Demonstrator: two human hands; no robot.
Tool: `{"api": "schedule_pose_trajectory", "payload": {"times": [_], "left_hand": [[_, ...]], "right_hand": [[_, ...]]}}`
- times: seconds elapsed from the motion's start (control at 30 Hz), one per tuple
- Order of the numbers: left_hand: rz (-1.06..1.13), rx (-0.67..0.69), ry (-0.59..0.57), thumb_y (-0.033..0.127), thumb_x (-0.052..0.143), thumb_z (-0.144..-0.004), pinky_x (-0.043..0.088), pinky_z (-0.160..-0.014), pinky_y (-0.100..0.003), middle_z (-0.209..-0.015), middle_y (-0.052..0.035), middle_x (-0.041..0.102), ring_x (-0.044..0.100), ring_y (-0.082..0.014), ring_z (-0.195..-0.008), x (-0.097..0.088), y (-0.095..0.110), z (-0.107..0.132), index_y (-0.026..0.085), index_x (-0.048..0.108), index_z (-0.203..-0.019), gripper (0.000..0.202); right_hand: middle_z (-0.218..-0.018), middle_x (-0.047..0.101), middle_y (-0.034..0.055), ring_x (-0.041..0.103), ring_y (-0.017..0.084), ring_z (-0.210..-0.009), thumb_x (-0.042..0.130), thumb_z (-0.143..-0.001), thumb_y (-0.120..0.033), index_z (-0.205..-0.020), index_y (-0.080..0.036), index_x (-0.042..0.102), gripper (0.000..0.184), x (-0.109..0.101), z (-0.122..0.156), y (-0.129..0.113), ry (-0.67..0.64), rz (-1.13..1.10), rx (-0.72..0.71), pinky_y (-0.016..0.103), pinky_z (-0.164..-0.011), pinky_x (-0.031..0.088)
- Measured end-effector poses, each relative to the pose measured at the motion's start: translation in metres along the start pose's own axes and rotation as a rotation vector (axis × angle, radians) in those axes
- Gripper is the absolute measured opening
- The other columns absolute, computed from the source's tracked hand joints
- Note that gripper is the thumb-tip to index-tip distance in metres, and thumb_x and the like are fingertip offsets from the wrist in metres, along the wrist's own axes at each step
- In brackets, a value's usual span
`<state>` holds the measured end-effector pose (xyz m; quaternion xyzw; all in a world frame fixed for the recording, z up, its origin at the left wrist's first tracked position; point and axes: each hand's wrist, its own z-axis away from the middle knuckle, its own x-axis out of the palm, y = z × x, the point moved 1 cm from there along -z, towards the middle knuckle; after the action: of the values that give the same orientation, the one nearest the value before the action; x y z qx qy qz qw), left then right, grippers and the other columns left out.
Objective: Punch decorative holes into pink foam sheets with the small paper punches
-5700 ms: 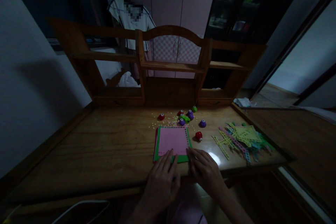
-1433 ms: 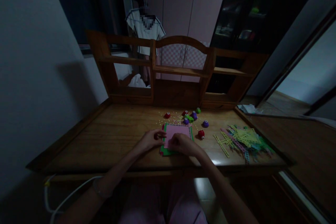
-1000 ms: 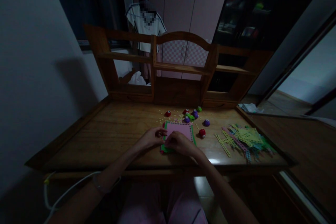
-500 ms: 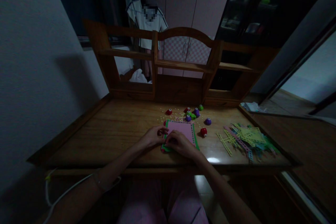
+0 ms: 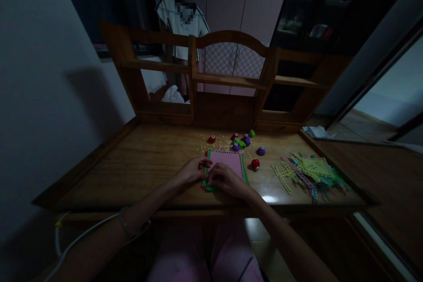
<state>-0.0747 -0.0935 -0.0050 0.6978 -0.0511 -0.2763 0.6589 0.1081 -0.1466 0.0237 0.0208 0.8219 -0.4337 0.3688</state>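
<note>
Dim wooden desk scene: pink-and-green paper stack lay mid-desk, left hand pinched its left edge, right hand curled over the near corner, grip unclear. Little craft punches sat just behind.

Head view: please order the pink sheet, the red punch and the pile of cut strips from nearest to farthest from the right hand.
1. Pink sheet: under the right hand, touching.
2. Red punch: just right of the sheet.
3. Pile of cut strips: far to the right.
</note>
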Motion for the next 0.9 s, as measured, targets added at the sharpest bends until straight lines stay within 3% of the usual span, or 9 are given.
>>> {"api": "schedule_pose_trajectory", "payload": {"times": [0.23, 0.43, 0.57, 0.73, 0.9], "left_hand": [[0.006, -0.034, -0.026, 0.014, 0.075, -0.052, 0.044, -0.074, -0.03, -0.099, -0.0072, 0.06, 0.054, -0.0178, -0.086, -0.003, 0.004, 0.001, 0.015, 0.062, -0.106, 0.056], [-0.071, 0.001, -0.026, 0.02, 0.079, -0.05, 0.042, -0.078, -0.03, -0.1, -0.0067, 0.06, 0.053, -0.0187, -0.09, -0.002, 0.008, 0.004, 0.016, 0.06, -0.108, 0.061], [-0.13, 0.03, 0.005, 0.023, 0.08, -0.051, 0.042, -0.074, -0.028, -0.097, -0.0056, 0.06, 0.053, -0.0177, -0.085, 0.001, 0.007, 0.003, 0.015, 0.06, -0.106, 0.059], [-0.171, 0.096, 0.031, 0.027, 0.08, -0.054, 0.041, -0.076, -0.028, -0.097, -0.0062, 0.061, 0.054, -0.0181, -0.087, 0.001, 0.003, 0.002, 0.015, 0.06, -0.107, 0.058], [-0.23, 0.126, 0.026, 0.032, 0.08, -0.054, 0.041, -0.075, -0.028, -0.098, -0.0053, 0.06, 0.054, -0.0184, -0.087, 0.001, -0.001, 0.001, 0.017, 0.059, -0.109, 0.061]], "right_hand": [[-0.101, 0.058, 0.0045, 0.052, 0.019, -0.1, 0.07, -0.078, -0.029, -0.083, -0.021, 0.069, 0.01, -0.012, 0.016, -0.01, -0.044, -0.023, 0.037, 0.033, -0.091, 0.041], [-0.102, 0.06, 0.0036, 0.056, 0.018, -0.097, 0.073, -0.074, -0.035, -0.106, -0.022, 0.061, 0.036, -0.023, 0.022, -0.011, -0.016, -0.145, 0.138, 0.031, -0.086, 0.045], [-0.097, 0.062, 0.0039, 0.058, 0.017, -0.09, 0.062, -0.084, -0.033, -0.1, -0.021, 0.064, 0.02, -0.026, 0.019, -0.005, -0.023, -0.137, 0.149, 0.03, -0.081, 0.046], [-0.091, 0.063, 0.0043, 0.056, 0.019, -0.092, 0.067, -0.081, -0.03, -0.09, -0.021, 0.068, 0.014, -0.018, 0.008, -0.001, -0.012, -0.021, 0.077, 0.031, -0.082, 0.044], [-0.093, 0.061, 0.0053, 0.056, 0.019, -0.095, 0.067, -0.081, -0.031, -0.085, -0.02, 0.07, 0.012, -0.022, 0.012, -0.001, -0.019, -0.062, 0.061, 0.032, -0.086, 0.044]]}}
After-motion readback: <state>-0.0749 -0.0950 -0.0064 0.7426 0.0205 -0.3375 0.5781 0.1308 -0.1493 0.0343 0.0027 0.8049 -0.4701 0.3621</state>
